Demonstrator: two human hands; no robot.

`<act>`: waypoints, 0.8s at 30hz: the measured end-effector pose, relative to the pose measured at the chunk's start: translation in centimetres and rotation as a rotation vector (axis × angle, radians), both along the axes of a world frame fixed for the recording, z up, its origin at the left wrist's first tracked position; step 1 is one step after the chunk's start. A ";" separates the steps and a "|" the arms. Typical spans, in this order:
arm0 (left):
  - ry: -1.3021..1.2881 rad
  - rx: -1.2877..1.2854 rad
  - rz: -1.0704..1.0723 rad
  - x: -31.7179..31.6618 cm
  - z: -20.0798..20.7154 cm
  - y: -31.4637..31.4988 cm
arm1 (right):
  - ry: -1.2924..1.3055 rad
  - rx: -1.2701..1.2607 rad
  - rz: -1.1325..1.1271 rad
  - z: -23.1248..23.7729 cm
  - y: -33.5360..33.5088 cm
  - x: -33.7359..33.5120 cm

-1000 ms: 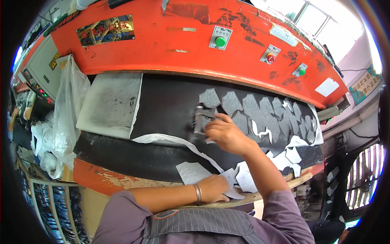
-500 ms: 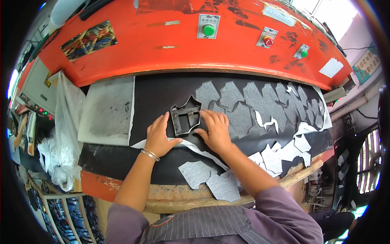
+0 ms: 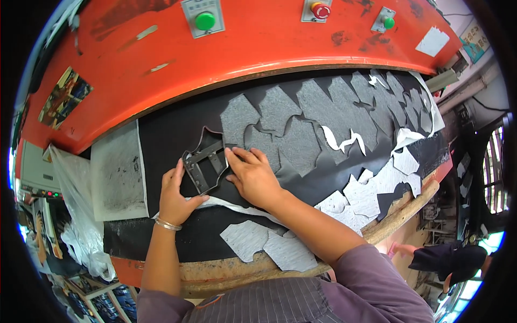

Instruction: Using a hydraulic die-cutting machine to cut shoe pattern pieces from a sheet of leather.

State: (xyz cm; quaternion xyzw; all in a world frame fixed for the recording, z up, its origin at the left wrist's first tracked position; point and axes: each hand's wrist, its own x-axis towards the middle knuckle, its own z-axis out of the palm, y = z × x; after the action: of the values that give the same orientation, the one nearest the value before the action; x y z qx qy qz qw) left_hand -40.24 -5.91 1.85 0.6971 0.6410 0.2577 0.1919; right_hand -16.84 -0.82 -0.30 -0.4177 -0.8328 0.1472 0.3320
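Note:
A metal cutting die with thin curved walls and crossbars inside lies on a black sheet. My left hand is at its lower left side, fingers along the wall and thumb spread towards the bottom edge. From the right, my right hand grips the opposite wall with fingertips and thumb. The die stays flat between both hands. Just right of it the sheet bears rows of grey cut shapes, close to the die's upper right corner. A white strip of the sheet's edge curls below my hands.
An orange machine beam with green buttons and a red button spans the far side. Loose pale cut pieces lie near the wooden front rail. Clear plastic hangs left; another person is at right.
The view has swung, so the scene sits further left and tilted. Both hands remain at the die, which now looks more slanted. More of the person at right shows.

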 end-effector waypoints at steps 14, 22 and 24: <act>-0.201 0.090 0.115 1.7 -1.1 -0.7 | 0.081 -0.052 0.063 0.9 1.1 1.0; -0.014 0.253 0.070 2.0 -2.5 -2.9 | 0.080 0.034 -0.047 0.4 -0.9 0.7; 0.068 0.262 0.028 2.7 -1.7 -3.2 | 0.065 0.044 -0.049 0.7 -0.9 0.8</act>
State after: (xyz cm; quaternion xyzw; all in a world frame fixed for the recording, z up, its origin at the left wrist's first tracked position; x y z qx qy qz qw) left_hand -37.56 -9.13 0.17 0.7156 0.6176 0.3179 0.0737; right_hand -16.00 -1.70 0.36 -0.4258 -0.8141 0.1341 0.3715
